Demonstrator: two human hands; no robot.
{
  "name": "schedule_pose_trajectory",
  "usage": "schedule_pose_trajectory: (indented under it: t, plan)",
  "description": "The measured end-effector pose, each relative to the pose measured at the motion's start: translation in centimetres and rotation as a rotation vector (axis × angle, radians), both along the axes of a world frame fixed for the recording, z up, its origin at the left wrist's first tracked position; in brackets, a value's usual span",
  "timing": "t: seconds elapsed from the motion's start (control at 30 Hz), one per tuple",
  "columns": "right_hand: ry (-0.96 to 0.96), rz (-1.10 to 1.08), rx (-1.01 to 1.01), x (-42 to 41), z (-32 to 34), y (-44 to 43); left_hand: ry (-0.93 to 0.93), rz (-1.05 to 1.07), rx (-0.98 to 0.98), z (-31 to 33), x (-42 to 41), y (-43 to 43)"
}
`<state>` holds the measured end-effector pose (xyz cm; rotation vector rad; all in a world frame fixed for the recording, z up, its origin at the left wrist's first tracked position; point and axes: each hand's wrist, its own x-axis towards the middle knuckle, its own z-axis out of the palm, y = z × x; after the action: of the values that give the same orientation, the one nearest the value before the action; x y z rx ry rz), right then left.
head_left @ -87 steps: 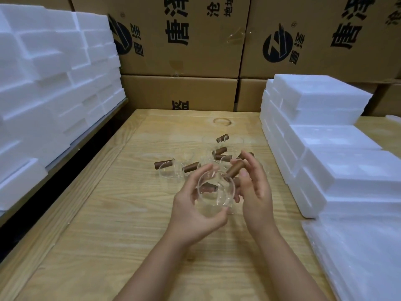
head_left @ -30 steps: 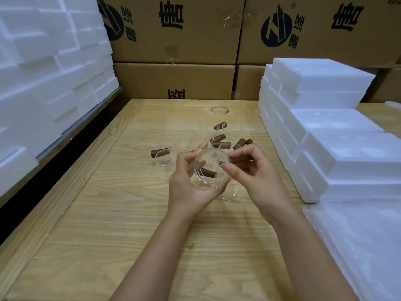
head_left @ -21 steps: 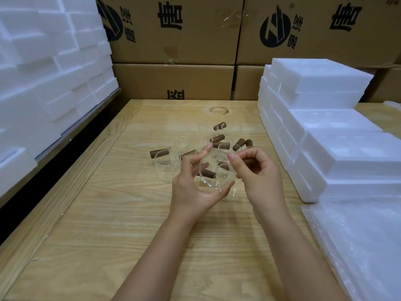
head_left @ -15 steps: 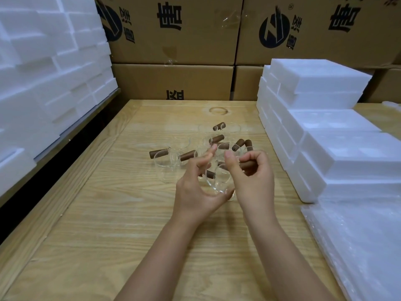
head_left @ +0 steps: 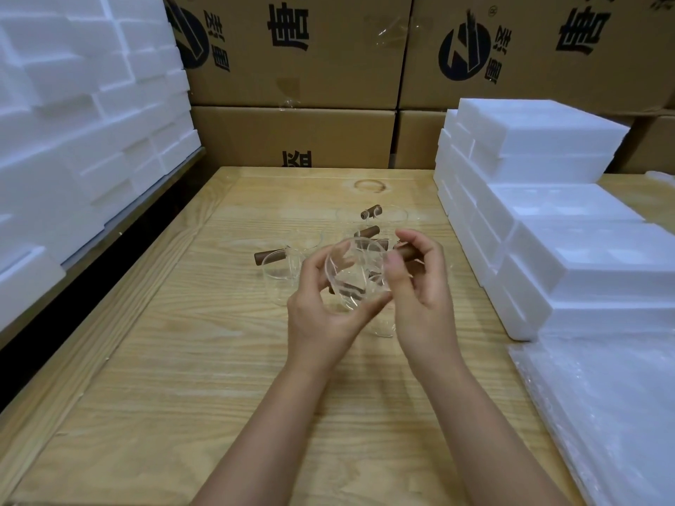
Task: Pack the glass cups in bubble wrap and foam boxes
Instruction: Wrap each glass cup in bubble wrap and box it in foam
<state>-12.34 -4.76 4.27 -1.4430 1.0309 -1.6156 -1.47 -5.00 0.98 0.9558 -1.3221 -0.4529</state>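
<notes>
At the centre of the frame, the left hand point(head_left: 321, 315) cradles a clear round glass cup point(head_left: 356, 273) while the right hand point(head_left: 420, 286) pinches its brown wooden handle point(head_left: 407, 253), probably to inspect it. White bubble wrap sheets point(head_left: 602, 414) lie at lower right, below the white foam boxes point(head_left: 569, 250), within easy reach for wrapping.

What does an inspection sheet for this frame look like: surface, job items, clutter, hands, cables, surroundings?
Surface: wooden table, bare in front.
Job's things: held glass cup with a brown handle; more handled cups stand behind it; bubble wrap sheets at right; foam boxes stacked at right, more foam at left.
Clutter: nothing seen.
Hands: left hand cradles the cup body; right hand has a grip on the handle.
Cables: nothing seen.
Surroundings: printed cardboard cartons behind the table.
</notes>
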Motion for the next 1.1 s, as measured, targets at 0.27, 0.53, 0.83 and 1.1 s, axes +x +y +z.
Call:
schedule_pose_trajectory:
  t: [0.27, 0.53, 0.83, 1.1]
  plan:
    - [-0.218, -0.003, -0.071, -0.8, -0.3, -0.7, 0.162, -0.213, 0.094, 0.7, 0.0, 0.2]
    - [-0.388, -0.084, 0.104, -1.2, -0.1, -0.8, -0.194, -0.222, 0.017, -0.8, 0.4, -0.2]
    - [-0.396, -0.141, 0.188, -0.6, -0.6, -0.8, -0.163, 0.013, -0.106, -1.4, -0.3, -0.9]
    - [-0.22, -0.204, 0.153, 0.7, -0.4, -0.2, -0.152, 0.006, -0.088, -1.5, -0.8, -0.9]
